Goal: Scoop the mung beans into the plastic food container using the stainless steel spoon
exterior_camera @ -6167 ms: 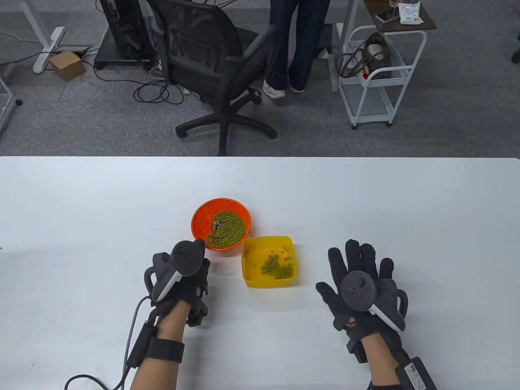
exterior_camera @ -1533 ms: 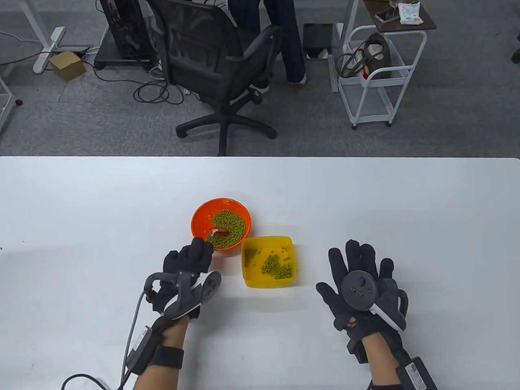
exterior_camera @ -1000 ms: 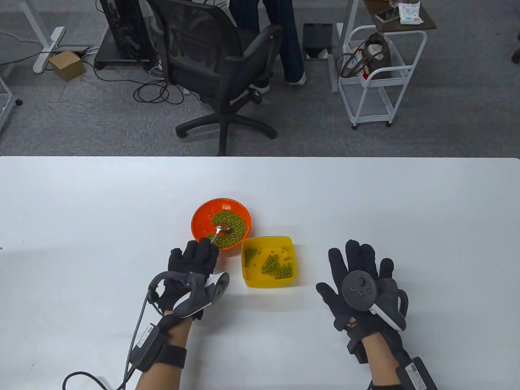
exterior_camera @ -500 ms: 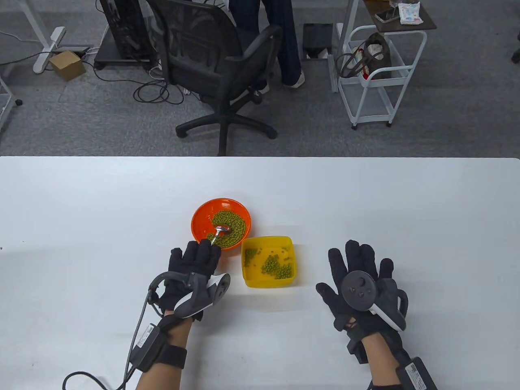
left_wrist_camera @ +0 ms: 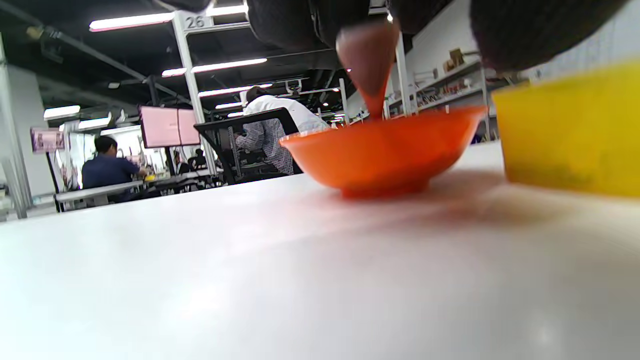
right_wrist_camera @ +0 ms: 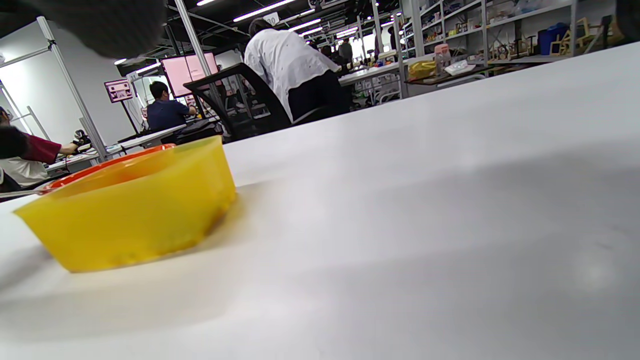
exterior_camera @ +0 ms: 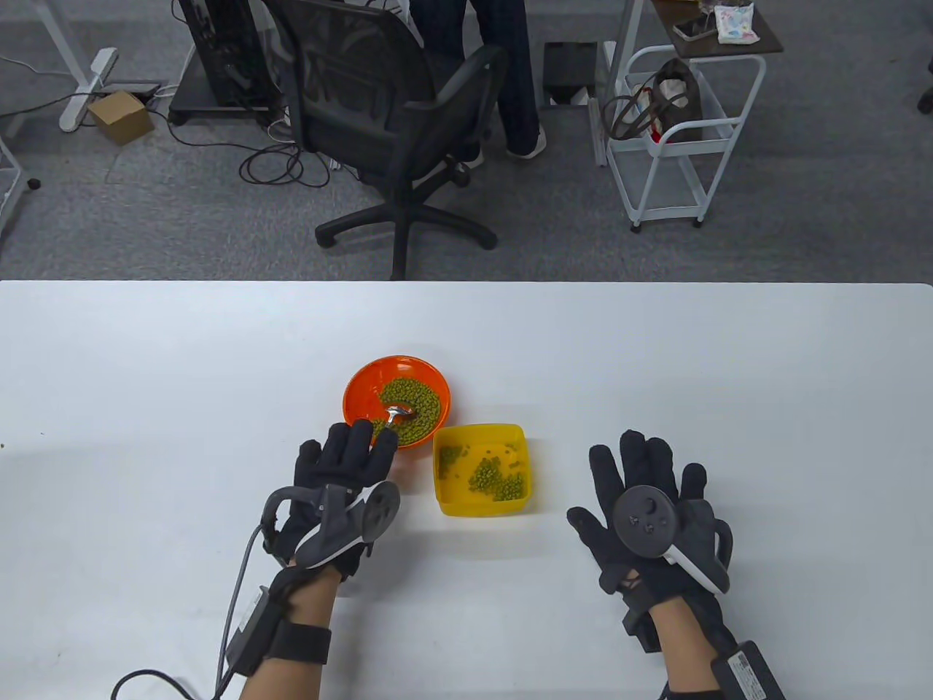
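From my low vantage just above the white table (left_wrist_camera: 280, 280), I see the orange bowl (left_wrist_camera: 385, 152) sitting ahead on its small foot, its rim level. Just to its right stands the yellow container (left_wrist_camera: 570, 130), blurred and cut off by the frame edge; I cannot tell whether the two touch. My dark gloved fingers (left_wrist_camera: 530, 30) hang in along the top edge. Below them a spoon handle (left_wrist_camera: 370, 65), tinted orange by reflection, narrows downward and dips behind the bowl's near rim. Beyond the table edge I make out a black chair (left_wrist_camera: 250, 145), seated people and ceiling lights
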### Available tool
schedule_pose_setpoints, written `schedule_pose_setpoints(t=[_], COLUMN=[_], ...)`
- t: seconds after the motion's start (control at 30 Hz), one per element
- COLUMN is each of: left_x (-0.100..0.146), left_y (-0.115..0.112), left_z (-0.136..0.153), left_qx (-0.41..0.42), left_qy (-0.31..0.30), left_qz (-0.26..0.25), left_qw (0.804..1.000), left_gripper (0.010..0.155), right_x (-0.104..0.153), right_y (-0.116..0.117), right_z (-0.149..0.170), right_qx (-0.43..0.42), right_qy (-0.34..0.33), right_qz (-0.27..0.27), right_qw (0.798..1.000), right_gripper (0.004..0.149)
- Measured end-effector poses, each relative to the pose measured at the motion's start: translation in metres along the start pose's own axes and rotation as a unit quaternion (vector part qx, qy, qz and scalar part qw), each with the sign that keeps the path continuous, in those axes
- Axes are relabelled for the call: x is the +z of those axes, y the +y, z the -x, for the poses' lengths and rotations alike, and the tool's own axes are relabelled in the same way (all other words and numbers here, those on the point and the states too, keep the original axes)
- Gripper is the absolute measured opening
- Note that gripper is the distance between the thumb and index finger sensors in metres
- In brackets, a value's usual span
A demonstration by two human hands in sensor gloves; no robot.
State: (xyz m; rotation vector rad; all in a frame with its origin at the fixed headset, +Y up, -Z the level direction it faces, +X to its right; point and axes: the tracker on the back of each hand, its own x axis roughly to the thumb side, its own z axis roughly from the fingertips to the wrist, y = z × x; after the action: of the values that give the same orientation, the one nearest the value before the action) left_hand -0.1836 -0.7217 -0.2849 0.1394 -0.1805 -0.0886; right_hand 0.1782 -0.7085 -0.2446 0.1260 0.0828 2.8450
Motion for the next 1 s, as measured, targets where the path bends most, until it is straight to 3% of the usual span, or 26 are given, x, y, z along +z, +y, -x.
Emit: schedule_pose_setpoints(t=[0.23, 0.37, 0.57, 0.77, 1.0], left_x=[0.017, 0.032, 0.046, 0.052, 0.052], left_y=[0.049, 0.06, 0.056, 0.037, 0.021], left_z=[0.017, 0.017, 0.016, 0.011, 0.009], left_qx=[0.136, 0.177, 0.222, 0.239, 0.183], left_qy=[0.04, 0.042, 0.056, 0.062, 0.058], left_qz=[-0.053, -0.036, -0.003, 0.007, 0.015], left_qw=[0.989, 0.983, 0.973, 0.969, 0.981], left_gripper=[0.081, 0.082, 0.082, 0.082, 0.081], right_x=[0.0, 0.0, 0.0, -0.001, -0.003], right_y=[-0.001, 0.002, 0.007, 0.011, 0.014], right_z=[0.0, -0.004, -0.009, -0.011, -0.014], right_qx=[-0.005, 0.001, 0.013, 0.024, 0.034], right_qy=[-0.006, -0.011, -0.02, -0.022, -0.023], right_qz=[0.005, 0.002, -0.004, -0.01, -0.015], right_qw=[1.0, 1.0, 1.0, 0.999, 0.999], right_gripper=[0.081, 0.081, 0.081, 0.081, 0.081])
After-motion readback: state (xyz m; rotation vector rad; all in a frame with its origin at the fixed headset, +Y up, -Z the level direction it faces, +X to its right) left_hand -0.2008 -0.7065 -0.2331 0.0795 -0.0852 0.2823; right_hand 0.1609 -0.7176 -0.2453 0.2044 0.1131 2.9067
